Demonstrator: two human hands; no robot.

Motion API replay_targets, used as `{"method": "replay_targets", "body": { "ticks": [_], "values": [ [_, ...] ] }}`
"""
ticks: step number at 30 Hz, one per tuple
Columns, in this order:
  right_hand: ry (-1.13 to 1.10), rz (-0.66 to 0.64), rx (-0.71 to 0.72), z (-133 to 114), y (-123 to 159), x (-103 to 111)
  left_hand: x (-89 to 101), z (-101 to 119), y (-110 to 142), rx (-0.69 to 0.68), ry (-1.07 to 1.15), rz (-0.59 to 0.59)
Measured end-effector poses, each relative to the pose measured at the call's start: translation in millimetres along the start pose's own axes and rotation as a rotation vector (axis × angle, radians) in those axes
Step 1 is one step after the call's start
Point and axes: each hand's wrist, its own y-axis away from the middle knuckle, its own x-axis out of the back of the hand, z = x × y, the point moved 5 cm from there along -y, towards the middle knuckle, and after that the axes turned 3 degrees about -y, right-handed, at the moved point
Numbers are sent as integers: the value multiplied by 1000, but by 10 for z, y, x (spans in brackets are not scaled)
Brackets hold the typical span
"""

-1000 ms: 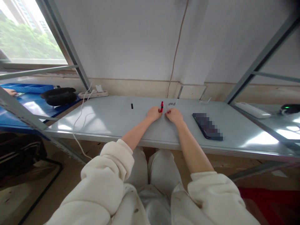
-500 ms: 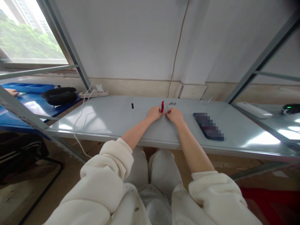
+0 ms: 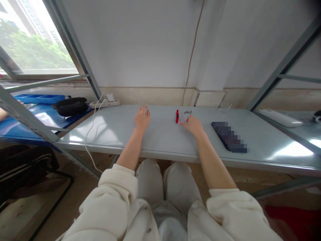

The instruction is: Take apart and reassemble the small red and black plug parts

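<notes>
My left hand (image 3: 142, 119) is over the left middle of the grey table, with fingers and thumb closed around a small black cylinder (image 3: 146, 111), of which only a sliver shows. My right hand (image 3: 193, 126) pinches the near edge of what looks like a small clear plastic bag (image 3: 184, 115). Several tiny dark parts (image 3: 188, 112) lie in or on the bag; which of these I cannot tell. Just left of the bag, a small red and black piece (image 3: 177, 116) rests on the table, touched by neither hand.
A dark phone (image 3: 227, 137), partly pixelated, lies right of my right hand. A white cable (image 3: 87, 137) runs from a power strip (image 3: 105, 103) over the left front edge. Metal posts (image 3: 72, 43) frame the table. At far left, another person's hand shows beside a blue tray (image 3: 40, 98).
My left hand has left the red and black piece and moved left to the black cylinder. My right hand stays by the clear bag. The view has shifted slightly.
</notes>
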Motion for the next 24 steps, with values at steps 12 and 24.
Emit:
{"method": "replay_targets", "body": {
  "ticks": [12, 24],
  "values": [
    [-197, 320, 471, -1010, 168, 169, -326, -220, -41, 105, -43, -209],
    [-273, 29, 421, -896, 159, -288, -475, 94, 62, 283, 1038, -599]
  ]
}}
